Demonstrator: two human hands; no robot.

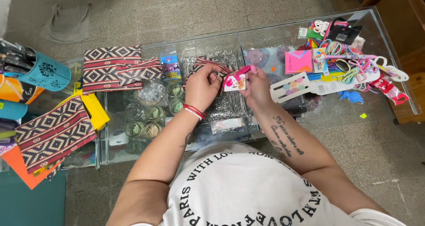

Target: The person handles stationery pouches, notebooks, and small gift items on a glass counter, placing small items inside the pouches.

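1. Both my hands met over the glass display counter [261,35]: my left hand [201,87] and my right hand [256,87] pinched together on a small pink card [235,81].
2. Glass jars [148,119] inside the case held greenish contents.
3. Patterned woven pouches [113,66] lay on top; hair ties [349,60] were heaped to the right, above a tiled floor [177,9].

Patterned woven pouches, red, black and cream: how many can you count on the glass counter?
4. Two overlap at the back left: a large one and a smaller one. One lies at the near left edge. One is by the left hand. Others may be hidden.
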